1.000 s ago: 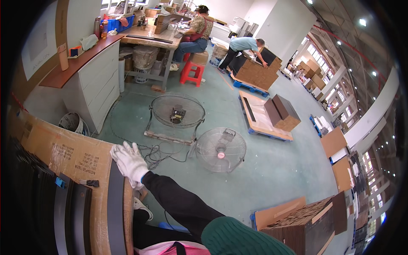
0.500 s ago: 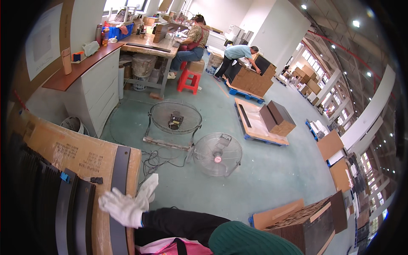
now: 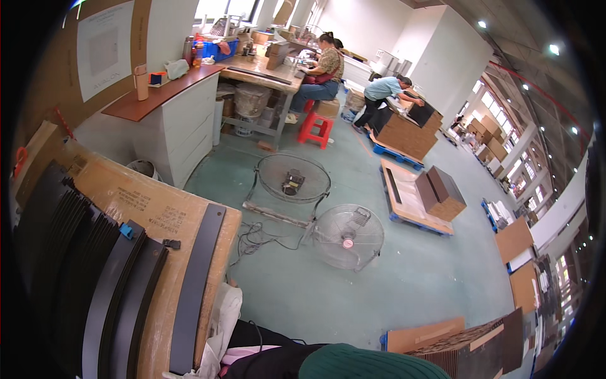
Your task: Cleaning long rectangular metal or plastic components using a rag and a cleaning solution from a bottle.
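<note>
A long dark grey strip (image 3: 197, 284) with a small hole near its far end lies along the right side of the cardboard-topped table (image 3: 161, 218). At the bottom edge, beside the strip's near end, a small bit of white glove (image 3: 173, 375) shows; it seems to belong to my right hand, whose fingers are hidden. My right arm, in black and green sleeves, crosses the bottom. A pale crumpled cloth (image 3: 225, 319) hangs by the table's side. Further left are more dark strips (image 3: 104, 303), one with a blue piece (image 3: 128, 230) at its end. My left hand is out of view.
Beyond the table stand two floor fans (image 3: 348, 243) with loose cables (image 3: 252, 243). A white drawer cabinet (image 3: 186, 136) is at the upper left. Two people work further back, near a workbench (image 3: 259, 69) and a pallet. Stacked boards (image 3: 467, 344) lie at the lower right.
My gloved right hand was spread over the strip half a second ago; it has drawn back to the bottom edge. The view has turned left, so the scene sits further right.
</note>
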A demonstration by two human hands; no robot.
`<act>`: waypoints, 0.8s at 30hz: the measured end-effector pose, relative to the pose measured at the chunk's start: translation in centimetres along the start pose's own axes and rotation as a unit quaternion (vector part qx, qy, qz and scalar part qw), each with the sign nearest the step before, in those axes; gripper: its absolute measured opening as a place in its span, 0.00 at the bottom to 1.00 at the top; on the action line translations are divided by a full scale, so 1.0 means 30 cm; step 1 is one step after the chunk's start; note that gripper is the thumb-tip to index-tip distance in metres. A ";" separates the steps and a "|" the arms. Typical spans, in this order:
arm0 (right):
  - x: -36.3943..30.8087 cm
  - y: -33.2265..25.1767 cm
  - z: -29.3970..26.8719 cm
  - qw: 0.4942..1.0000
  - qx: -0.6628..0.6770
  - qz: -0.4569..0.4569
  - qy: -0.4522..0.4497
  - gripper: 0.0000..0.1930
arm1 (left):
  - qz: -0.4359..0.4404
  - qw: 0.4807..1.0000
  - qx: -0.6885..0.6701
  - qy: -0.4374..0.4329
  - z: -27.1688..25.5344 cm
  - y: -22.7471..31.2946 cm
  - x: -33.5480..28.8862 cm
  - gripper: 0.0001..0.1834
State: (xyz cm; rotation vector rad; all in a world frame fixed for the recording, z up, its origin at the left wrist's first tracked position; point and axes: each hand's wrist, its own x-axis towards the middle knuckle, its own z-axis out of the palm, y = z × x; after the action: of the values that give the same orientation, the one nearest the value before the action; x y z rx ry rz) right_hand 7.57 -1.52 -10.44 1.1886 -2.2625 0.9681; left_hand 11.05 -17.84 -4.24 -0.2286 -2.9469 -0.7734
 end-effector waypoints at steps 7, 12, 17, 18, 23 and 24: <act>0.095 0.026 -0.200 0.989 -0.003 0.107 -0.099 0.27 | -0.087 0.994 0.008 -0.067 -0.090 0.048 -0.001 0.65; 0.032 0.337 -0.446 0.954 -0.183 0.202 -0.126 0.29 | 0.078 0.991 0.095 -0.047 -0.059 0.013 -0.005 0.57; -0.048 0.651 -0.681 0.914 -0.250 0.316 -0.047 0.24 | 0.059 0.991 0.058 -0.104 -0.092 0.080 0.025 0.50; -0.078 0.714 -0.713 0.905 -0.264 0.333 -0.029 0.24 | 0.041 0.991 0.049 -0.122 -0.088 0.088 0.035 0.49; -0.016 0.879 -0.909 0.880 -0.253 0.398 -0.054 0.27 | 0.098 0.991 0.084 -0.029 -0.064 -0.021 -0.011 0.49; -0.023 0.923 -0.928 0.871 -0.280 0.402 -0.041 0.27 | 0.096 0.989 0.102 -0.045 -0.077 0.003 0.001 0.49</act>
State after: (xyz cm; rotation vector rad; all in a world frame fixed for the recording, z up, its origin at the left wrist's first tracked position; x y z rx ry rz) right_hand -14.14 30.30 -2.80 0.0090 -2.8664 0.4060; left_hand 11.13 -18.89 -2.17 -0.5340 -2.9988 -0.4449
